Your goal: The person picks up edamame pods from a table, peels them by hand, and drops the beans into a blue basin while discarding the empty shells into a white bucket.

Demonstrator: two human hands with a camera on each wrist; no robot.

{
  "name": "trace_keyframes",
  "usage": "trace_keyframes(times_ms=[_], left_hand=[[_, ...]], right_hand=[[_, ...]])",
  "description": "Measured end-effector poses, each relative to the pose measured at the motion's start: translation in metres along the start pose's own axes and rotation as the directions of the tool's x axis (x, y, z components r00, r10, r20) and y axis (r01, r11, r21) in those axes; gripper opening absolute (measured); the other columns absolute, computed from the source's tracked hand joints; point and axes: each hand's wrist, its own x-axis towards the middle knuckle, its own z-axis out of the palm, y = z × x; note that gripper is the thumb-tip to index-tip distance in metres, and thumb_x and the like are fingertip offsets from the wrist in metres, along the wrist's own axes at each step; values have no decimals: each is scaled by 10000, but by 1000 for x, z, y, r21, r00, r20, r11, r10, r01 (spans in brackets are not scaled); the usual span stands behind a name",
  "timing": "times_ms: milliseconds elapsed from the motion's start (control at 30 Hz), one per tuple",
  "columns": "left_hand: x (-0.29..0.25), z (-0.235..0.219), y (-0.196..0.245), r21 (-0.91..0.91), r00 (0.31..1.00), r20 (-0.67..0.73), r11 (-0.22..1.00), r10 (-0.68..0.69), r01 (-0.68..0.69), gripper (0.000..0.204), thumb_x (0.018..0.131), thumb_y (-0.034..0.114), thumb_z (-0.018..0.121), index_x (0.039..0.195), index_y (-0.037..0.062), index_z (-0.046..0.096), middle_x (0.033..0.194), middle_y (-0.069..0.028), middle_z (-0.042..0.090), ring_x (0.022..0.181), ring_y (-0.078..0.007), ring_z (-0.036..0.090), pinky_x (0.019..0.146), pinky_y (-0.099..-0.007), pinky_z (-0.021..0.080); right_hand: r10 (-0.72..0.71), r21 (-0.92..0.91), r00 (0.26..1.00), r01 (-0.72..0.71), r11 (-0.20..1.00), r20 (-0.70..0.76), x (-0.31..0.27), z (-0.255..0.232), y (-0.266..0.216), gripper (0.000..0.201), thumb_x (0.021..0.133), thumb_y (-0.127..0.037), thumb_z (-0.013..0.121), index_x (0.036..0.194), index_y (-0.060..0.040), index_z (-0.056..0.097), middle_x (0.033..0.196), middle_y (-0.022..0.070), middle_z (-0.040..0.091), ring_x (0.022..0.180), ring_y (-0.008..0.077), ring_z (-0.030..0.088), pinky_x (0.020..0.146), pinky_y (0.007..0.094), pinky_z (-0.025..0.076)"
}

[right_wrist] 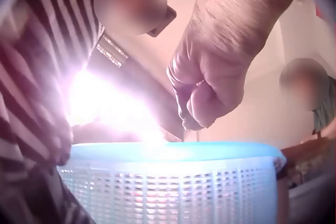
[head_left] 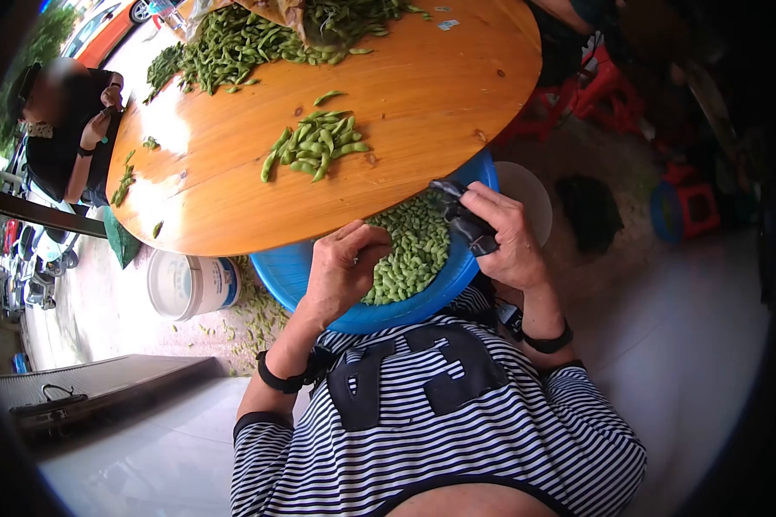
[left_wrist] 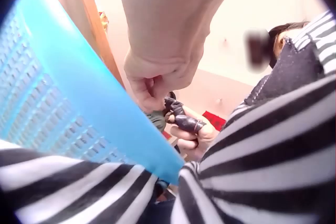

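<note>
Above a blue basket of shelled green soybeans, my left hand has its fingers bent inward, thumb against them. Whether a pod is between its fingertips I cannot tell. To the right, my right hand wears black finger covers on the thumb and a finger, which stand apart with nothing visible between them. In the left wrist view, the right hand is close beyond the left hand's fingertips. From the right wrist, the right hand appears over the basket rim. A small pile of soybean pods lies on the table.
The wooden table overhangs the basket's far side. A large heap of pods lies at its far end. A white bucket stands left, near scattered pods on the floor. Red stools stand right, and another person sits left.
</note>
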Motion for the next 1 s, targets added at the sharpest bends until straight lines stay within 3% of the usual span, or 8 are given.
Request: trace_keyframes(times_ms=[67, 400, 467, 633, 833, 900, 967, 1000], left_hand=[[-3, 4, -3, 279, 990, -27, 952, 138, -125, 175, 727, -80, 642, 849, 45, 634, 749, -92, 603, 682, -288, 608, 587, -356, 473], [-13, 16, -17, 232, 987, -78, 966, 138, -116, 122, 808, -87, 594, 867, 19, 582, 697, -85, 562, 598, -235, 575, 545, -328, 439], [-17, 19, -23, -250, 967, -30, 939, -251, 236, 57, 874, -20, 599, 901, 19, 567, 690, -54, 576, 593, -146, 562, 526, -291, 436], [11, 22, 12, -735, 944, 174, 600, -280, 314, 60, 924, 6, 578, 974, 17, 548, 763, -42, 607, 644, -99, 574, 574, -227, 479], [46, 32, 57, -370, 996, 83, 929, 21, 11, 407, 843, -63, 615, 1224, -17, 480, 1054, -129, 623, 899, -197, 659, 734, -295, 549], [57, 15, 46, 55, 976, -49, 976, 214, -211, 341, 815, -36, 656, 1142, -19, 561, 1025, -128, 635, 838, -199, 659, 682, -295, 542], [60, -8, 24, 347, 937, -271, 931, 220, -118, 112, 817, -8, 662, 927, 9, 668, 834, -94, 643, 727, -189, 638, 596, -283, 508], [60, -23, 18, 431, 919, -336, 901, 207, -45, 81, 816, 20, 663, 896, 26, 677, 786, -90, 629, 705, -204, 628, 594, -302, 496]], right_hand=[[59, 7, 998, -59, 998, -11, -4, -2, 7, 325, 668, 91, 580, 990, 60, 557, 824, 147, 520, 733, 344, 555, 648, 358, 445], [123, 115, 992, -126, 985, 37, -18, 21, 8, 328, 688, 103, 577, 1014, 66, 573, 808, 141, 532, 705, 288, 556, 628, 318, 435], [158, 121, 986, -164, 979, 61, -17, 25, 6, 321, 697, 96, 581, 1015, 64, 571, 805, 138, 530, 706, 277, 548, 627, 317, 433], [195, 410, 981, -168, 897, -24, -12, 49, 5, 248, 785, 19, 608, 1024, 63, 561, 846, 106, 522, 747, 172, 535, 655, 283, 439], [571, 414, 781, -445, 794, -255, -16, 2, 24, 171, 846, -17, 605, 1015, 8, 607, 797, -19, 521, 703, 23, 470, 586, 196, 403], [338, 6, 726, -418, 908, -599, -26, -23, 55, 190, 836, -28, 607, 1016, 30, 600, 833, 50, 603, 725, 125, 584, 636, 267, 465], [47, -539, 786, -464, 703, -616, -37, -56, 69, 214, 835, -49, 609, 1024, 50, 591, 894, 166, 643, 822, 322, 641, 727, 370, 495], [155, -504, 776, -533, 680, -611, -43, -67, 70, 223, 838, -56, 609, 1032, 53, 588, 924, 202, 632, 866, 376, 619, 759, 401, 488]])
